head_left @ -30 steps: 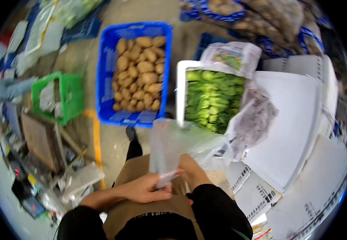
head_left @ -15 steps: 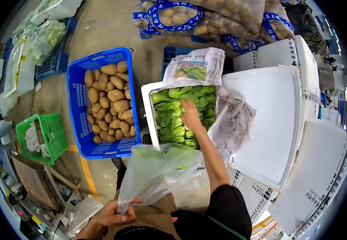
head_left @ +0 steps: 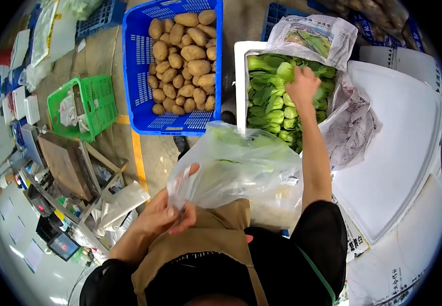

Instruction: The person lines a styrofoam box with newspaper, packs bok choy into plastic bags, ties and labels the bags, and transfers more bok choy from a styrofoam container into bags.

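My left hand (head_left: 177, 214) pinches the edge of a clear plastic bag (head_left: 251, 166), which spreads out in front of the brown apron. Some green leaves show through the bag's film. Over a white foam box (head_left: 240, 89) of green bok choy (head_left: 277, 104), my right hand (head_left: 304, 86) is closed on one bok choy (head_left: 285, 71) whose pale base points left. Part of that plant is hidden behind the fingers. Printed newspaper (head_left: 315, 38) is folded back over the box's far side, and more crumpled paper (head_left: 351, 122) hangs over its right side.
A blue crate (head_left: 128, 86) of potatoes stands left of the foam box. Farther left are a green basket (head_left: 101, 104) and a cluttered stand (head_left: 70, 163). White foam boxes and a large white lid (head_left: 389, 143) fill the right side. Potato sacks (head_left: 384, 18) lie at the back.
The view has shifted, so the scene sits higher and farther right. My right hand has closed around a bok choy among the others. My left hand keeps its hold on the bag.
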Tool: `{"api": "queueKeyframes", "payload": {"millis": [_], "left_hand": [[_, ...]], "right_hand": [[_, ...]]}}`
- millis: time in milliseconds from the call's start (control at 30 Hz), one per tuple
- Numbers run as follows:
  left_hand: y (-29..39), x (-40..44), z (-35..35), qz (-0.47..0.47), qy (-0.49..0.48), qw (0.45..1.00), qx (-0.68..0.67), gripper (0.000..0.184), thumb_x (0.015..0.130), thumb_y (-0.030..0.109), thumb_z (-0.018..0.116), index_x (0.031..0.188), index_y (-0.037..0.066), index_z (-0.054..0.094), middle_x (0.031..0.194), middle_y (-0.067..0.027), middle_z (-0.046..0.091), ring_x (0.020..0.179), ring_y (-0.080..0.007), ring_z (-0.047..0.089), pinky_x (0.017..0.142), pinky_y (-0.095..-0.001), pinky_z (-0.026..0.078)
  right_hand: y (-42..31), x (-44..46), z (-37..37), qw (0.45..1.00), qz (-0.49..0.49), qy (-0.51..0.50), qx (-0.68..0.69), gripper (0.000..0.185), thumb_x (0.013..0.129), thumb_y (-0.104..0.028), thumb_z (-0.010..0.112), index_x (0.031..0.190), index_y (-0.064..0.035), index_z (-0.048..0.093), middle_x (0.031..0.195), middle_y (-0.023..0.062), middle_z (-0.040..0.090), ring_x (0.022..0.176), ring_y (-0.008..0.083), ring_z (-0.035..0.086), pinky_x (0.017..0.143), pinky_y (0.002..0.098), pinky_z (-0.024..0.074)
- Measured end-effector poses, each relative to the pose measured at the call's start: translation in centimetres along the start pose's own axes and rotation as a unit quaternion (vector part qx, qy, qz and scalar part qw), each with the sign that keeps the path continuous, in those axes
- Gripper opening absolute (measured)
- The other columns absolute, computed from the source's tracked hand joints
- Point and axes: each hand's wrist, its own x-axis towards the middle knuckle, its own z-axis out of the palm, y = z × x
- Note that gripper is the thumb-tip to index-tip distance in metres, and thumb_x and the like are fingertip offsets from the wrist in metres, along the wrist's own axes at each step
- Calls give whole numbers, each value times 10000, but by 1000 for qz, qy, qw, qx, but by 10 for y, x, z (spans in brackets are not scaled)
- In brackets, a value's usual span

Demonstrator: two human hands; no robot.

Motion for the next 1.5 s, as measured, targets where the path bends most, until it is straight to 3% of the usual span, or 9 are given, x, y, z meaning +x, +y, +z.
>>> {"api": "queueKeyframes", "payload": {"millis": [133, 267, 533, 767, 967, 1100, 1133, 1267, 1500], "left_hand": [[-2, 2, -4, 4, -57, 998, -36, 1003, 788, 564, 626, 1466, 179, -5, 647, -86, 515, 448, -101, 427, 428, -221, 359], [-6, -6, -7, -12, -125, 992, -30, 957, 829, 544, 585, 1464, 184, -34, 699, -101, 522, 497, -111, 450, 454, -223, 382], [-25, -32, -13, -19, -205, 979, 14, 898, 871, 457, 566, 1466, 186, -50, 737, -109, 531, 532, -110, 482, 491, -224, 406], [-31, -36, -29, -35, -139, 988, -56, 1058, 756, 523, 684, 1461, 141, -7, 720, -160, 571, 475, -127, 504, 424, -218, 380], [-27, -34, -31, -24, -126, 988, -85, 1046, 752, 456, 717, 1454, 105, 25, 734, -198, 584, 483, -138, 518, 414, -226, 387], [-29, -33, -29, -11, -120, 987, -104, 1064, 742, 420, 737, 1446, 73, 19, 729, -223, 579, 481, -160, 519, 406, -231, 378], [-29, -33, -28, -15, -110, 988, -103, 1075, 734, 412, 744, 1445, 70, 14, 730, -231, 581, 463, -162, 505, 402, -231, 371], [-25, -32, -22, 7, -81, 993, -91, 1013, 766, 403, 705, 1452, 64, 41, 702, -186, 550, 479, -130, 468, 443, -220, 371], [-24, -23, -18, 4, -55, 995, -86, 1014, 748, 415, 706, 1447, 48, 70, 712, -193, 562, 472, -131, 470, 449, -223, 373]], "right_hand": [[-47, -46, -182, 969, 55, -20, 242, 438, 630, -74, 613, 1067, -39, 618, 945, 134, 564, 857, 305, 568, 712, 326, 451], [-104, -112, -255, 837, -99, -331, 425, 507, 539, -113, 626, 1042, -50, 624, 952, 134, 587, 861, 315, 550, 802, 371, 432], [-190, -183, 39, 901, -190, -390, -1, 441, 715, -190, 633, 1128, -43, 582, 1077, 163, 586, 1011, 328, 531, 898, 415, 393], [-156, -213, 45, 910, -65, -285, 293, 392, 790, -227, 619, 1136, -45, 590, 1097, 160, 595, 1051, 321, 529, 927, 406, 396], [-114, -65, -169, 444, -148, -597, 652, 406, 851, -295, 617, 1114, 14, 600, 946, 114, 665, 852, 213, 635, 779, 333, 498], [-26, -24, 0, 788, 323, -123, 509, 423, 794, -156, 649, 1151, 54, 560, 988, 135, 641, 832, 204, 604, 737, 310, 482], [-1, -19, 45, 810, 390, -166, 405, 481, 791, -173, 664, 1193, 54, 526, 1011, 138, 627, 847, 228, 596, 743, 344, 477], [15, -26, 158, 865, 431, -186, 178, 548, 762, -188, 716, 1214, 37, 502, 1031, 146, 600, 888, 290, 574, 764, 428, 452], [-36, -31, 122, 761, 427, -20, 488, 504, 706, -67, 755, 1120, -29, 471, 1026, 92, 551, 898, 218, 535, 782, 362, 433]]}}
